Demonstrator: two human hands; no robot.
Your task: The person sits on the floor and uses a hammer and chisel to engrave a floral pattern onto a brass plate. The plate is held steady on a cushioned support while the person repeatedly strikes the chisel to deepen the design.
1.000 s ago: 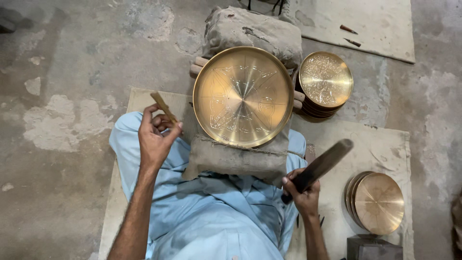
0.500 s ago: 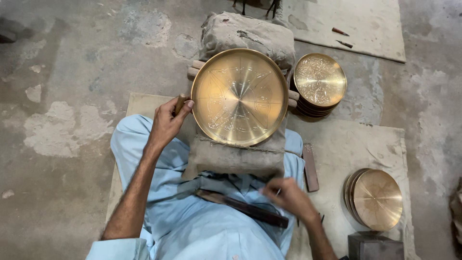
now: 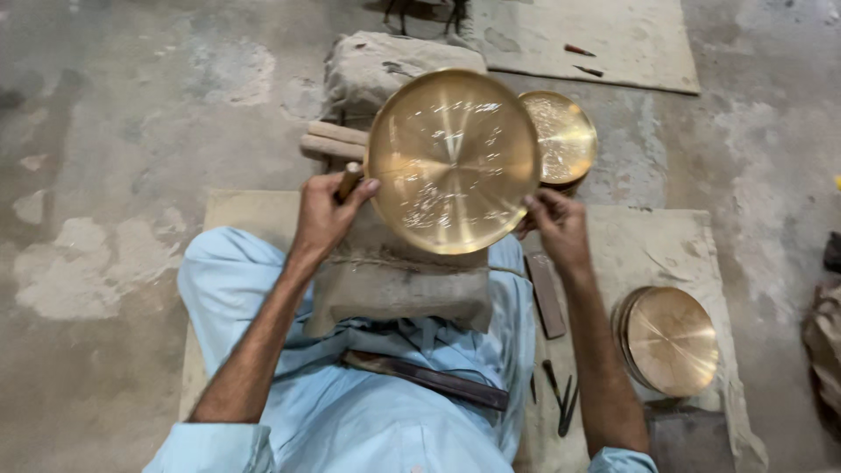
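Both hands, left (image 3: 326, 215) and right (image 3: 557, 226), tilt the round brass plate (image 3: 452, 161) face-up.

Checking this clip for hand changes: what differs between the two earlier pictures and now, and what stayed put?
The right hand let go of the dark flat tool it held, which now lies across the lap, and rose to grip the brass plate at its right rim. The left hand, still holding a small wooden stick, moved to the left rim. Both plate stacks stayed put.
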